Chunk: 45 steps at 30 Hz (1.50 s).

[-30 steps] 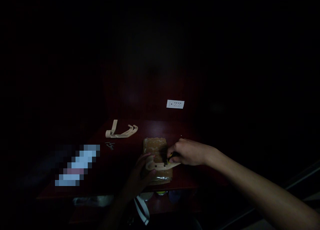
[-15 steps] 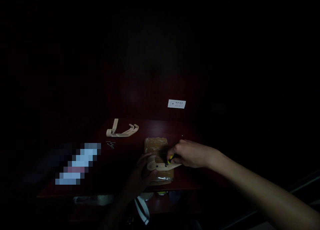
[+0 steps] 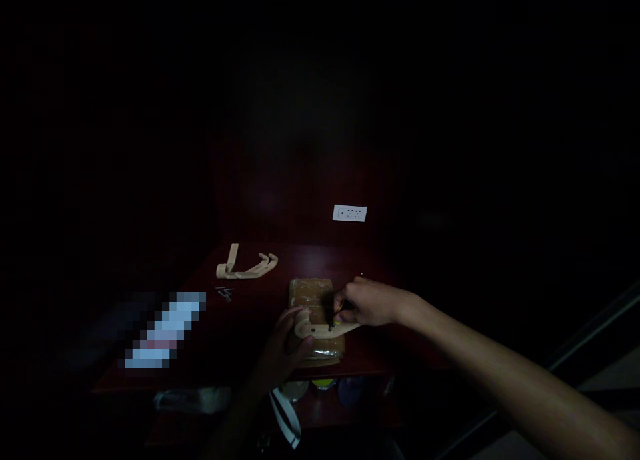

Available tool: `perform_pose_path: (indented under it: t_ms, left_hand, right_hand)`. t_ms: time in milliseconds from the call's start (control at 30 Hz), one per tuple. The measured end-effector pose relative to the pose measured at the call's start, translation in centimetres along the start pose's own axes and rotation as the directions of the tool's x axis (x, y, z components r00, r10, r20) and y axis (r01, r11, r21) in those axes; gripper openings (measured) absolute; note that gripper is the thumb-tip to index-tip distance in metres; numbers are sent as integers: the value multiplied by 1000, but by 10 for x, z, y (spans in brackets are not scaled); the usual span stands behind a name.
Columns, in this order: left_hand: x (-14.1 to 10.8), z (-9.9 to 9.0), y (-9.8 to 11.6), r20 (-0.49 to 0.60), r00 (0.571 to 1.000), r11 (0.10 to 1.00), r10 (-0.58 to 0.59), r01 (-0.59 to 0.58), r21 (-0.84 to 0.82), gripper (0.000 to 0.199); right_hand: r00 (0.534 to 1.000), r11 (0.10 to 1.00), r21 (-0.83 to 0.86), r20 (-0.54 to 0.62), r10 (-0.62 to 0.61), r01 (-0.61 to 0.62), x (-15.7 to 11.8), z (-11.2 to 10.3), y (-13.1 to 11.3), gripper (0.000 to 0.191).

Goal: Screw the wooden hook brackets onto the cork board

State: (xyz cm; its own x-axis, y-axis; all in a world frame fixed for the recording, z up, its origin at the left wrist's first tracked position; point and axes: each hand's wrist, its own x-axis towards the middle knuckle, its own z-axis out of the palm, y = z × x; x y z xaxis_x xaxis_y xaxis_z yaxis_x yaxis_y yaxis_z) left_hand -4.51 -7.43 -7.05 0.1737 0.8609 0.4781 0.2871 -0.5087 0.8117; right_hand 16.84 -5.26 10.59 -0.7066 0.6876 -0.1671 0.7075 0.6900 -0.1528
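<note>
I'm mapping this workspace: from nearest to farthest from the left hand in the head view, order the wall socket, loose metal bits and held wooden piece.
1. Held wooden piece, against the left hand.
2. Loose metal bits, farther left on the table.
3. Wall socket, beyond the table, toward the right.

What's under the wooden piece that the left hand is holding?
A brown, shiny-wrapped slab shows under the wooden piece; whatever lies directly beneath the wood is hidden.
</note>
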Motion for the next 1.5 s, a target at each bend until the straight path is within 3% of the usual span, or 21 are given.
perform_pose_path:
  t_ms: [133,233,367,533,633,700,800,900,1033,1167,1267,1500]
  left_hand:
    - [3,-3,5,28,999,999,-33,33,4,42]
    - [4,-9,13,87,992,995,-88,92,-47,48]
    - [10,-28,26,170,977,976,-127,154,-156,51]
    - [40,-73,31,89,993,991,-83,92,-96,37]
    - [74,-107,20,-7,992,991,-123,123,60,37]
    - [99,-129,6,-34,988,968,-148,152,201,40]
    - [131,-157,-19,12,971,883,-240,213,418,45]
    - [150,-175,-38,91,919,729,-383,241,641,50]
    - [157,-180,-55,170,865,532,-471,125,837,53]
    - [155,-171,-66,212,871,351,-444,-49,935,40]
    - [153,-164,-68,271,876,337,-398,-134,932,27]
    - [136,-138,-43,400,880,438,-254,-264,859,30]
  right_hand:
    - [998,990,144,-70,5,5,-16,-6,7,24]
    - [980,915,403,-181,79,0,-27,-2,18,35]
    - [926,606,787,-306,219,117,-27,31,42,46]
    - [835,188,952,-303,460,242,-3,90,76,38]
    - [818,-76,937,-257,514,342,15,122,90,28]
    - [834,-233,891,-233,500,389,26,137,96,23]
    - [844,-432,774,-236,481,463,38,152,101,17]
    - [888,-597,674,-209,410,435,47,160,103,22]
    - [941,-648,709,-64,332,277,51,169,101,32]
    - [946,-664,704,-34,321,251,51,170,98,39]
    - [950,-660,713,-25,313,236,50,169,97,39]
    - [958,-633,743,-39,284,218,49,165,98,40]
